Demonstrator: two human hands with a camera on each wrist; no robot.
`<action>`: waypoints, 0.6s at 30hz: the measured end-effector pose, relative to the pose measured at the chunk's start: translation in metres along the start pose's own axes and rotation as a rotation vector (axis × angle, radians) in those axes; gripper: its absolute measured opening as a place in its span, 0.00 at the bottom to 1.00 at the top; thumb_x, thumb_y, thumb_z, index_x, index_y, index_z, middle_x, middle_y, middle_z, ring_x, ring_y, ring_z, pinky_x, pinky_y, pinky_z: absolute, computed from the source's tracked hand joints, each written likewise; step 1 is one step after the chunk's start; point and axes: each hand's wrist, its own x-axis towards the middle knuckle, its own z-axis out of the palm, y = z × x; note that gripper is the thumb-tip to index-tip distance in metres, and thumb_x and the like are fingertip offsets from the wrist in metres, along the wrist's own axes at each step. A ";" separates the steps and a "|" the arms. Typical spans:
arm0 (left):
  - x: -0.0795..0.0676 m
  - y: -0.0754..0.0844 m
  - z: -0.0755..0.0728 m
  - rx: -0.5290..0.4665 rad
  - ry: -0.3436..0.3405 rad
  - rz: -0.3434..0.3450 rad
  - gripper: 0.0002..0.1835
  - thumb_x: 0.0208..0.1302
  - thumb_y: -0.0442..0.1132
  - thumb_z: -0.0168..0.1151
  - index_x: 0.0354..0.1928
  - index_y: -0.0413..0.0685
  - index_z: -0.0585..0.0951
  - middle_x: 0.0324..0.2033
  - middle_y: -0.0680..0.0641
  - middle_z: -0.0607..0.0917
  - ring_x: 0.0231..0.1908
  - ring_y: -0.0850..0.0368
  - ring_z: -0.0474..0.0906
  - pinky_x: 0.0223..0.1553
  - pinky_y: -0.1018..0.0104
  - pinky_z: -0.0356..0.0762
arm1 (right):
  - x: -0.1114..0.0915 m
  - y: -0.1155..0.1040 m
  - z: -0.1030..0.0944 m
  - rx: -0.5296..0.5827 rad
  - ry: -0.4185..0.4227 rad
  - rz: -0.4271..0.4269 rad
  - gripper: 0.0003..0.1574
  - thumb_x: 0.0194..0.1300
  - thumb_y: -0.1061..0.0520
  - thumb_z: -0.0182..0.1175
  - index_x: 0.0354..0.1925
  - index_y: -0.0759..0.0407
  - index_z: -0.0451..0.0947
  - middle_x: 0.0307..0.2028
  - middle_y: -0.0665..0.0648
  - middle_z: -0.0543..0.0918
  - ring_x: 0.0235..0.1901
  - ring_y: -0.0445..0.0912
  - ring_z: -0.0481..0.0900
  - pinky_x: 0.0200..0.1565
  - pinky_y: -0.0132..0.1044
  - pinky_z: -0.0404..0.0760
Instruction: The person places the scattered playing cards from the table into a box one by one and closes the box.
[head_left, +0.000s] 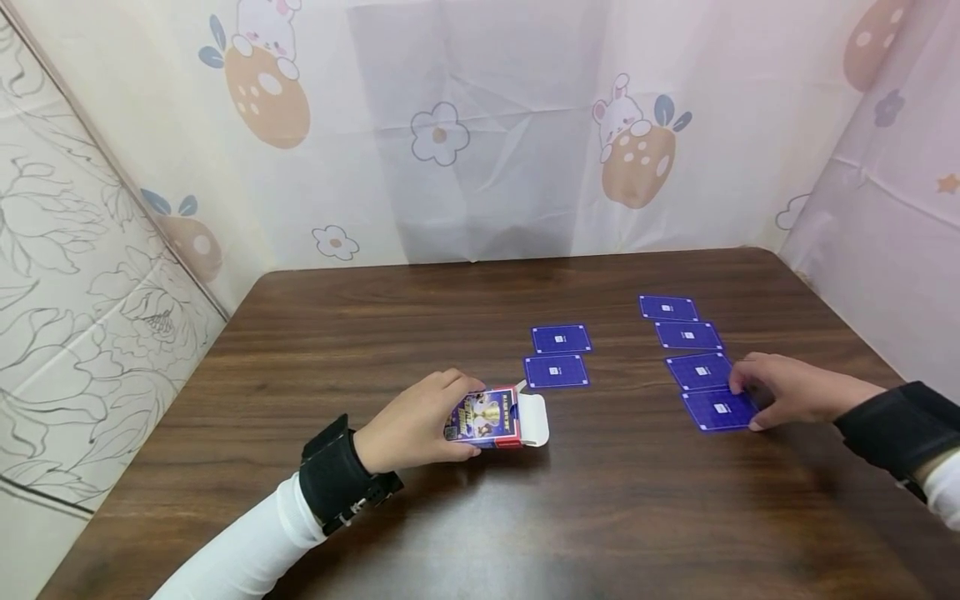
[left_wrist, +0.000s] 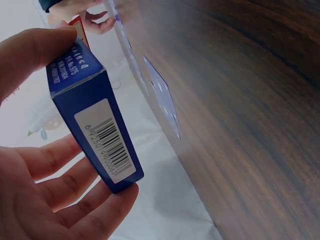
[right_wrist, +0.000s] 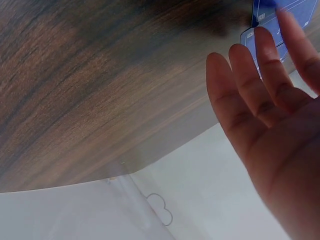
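The left hand point(head_left: 416, 429) grasps the card box point(head_left: 486, 419) with curled fingers and thumb; the box lies low on the dark wooden counter point(head_left: 375, 333), toward its near left part, and its white flap point(head_left: 534, 419) stands open toward the right. In the left wrist view the same box point(left_wrist: 95, 127) shows a blue side with a barcode label point(left_wrist: 111, 142), held between the thumb above and the fingertips below. The right hand point(head_left: 791, 392) is released, with fingers nearly straight, and its fingertips rest on or just at the nearest blue card point(head_left: 720, 409) of the right column; whether they press it or only touch it, I cannot tell. This column has four face-down cards, running away from the person to the farthest card point(head_left: 667, 307). In the middle of the counter there is a shorter column of two cards point(head_left: 558, 354), just beyond the box. Judging from this layout, the dealing is partly done: six cards are out, the middle column is shorter than the right one, and the open box suggests more cards can come. How many cards are in the box is hidden. The card faces are not visible, and the small white mark on each back is too small to read. The right wrist view shows mainly the palm point(right_wrist: 280, 130) and blurred card edges point(right_wrist: 272, 20).
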 end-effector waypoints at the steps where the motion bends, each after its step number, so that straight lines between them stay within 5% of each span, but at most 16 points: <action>1: 0.000 0.000 0.000 -0.001 0.000 0.001 0.35 0.43 0.52 0.69 0.54 0.46 0.70 0.45 0.51 0.74 0.42 0.61 0.67 0.45 0.65 0.68 | 0.000 0.000 0.000 0.003 -0.002 0.000 0.27 0.35 0.52 0.74 0.33 0.55 0.70 0.34 0.51 0.71 0.35 0.47 0.70 0.38 0.47 0.71; 18: -0.001 0.000 0.003 0.003 -0.009 -0.008 0.36 0.43 0.53 0.69 0.55 0.46 0.70 0.45 0.52 0.74 0.41 0.62 0.67 0.43 0.66 0.68 | 0.003 -0.003 0.000 0.067 -0.034 0.025 0.34 0.36 0.49 0.73 0.38 0.59 0.67 0.36 0.55 0.73 0.36 0.50 0.71 0.39 0.51 0.72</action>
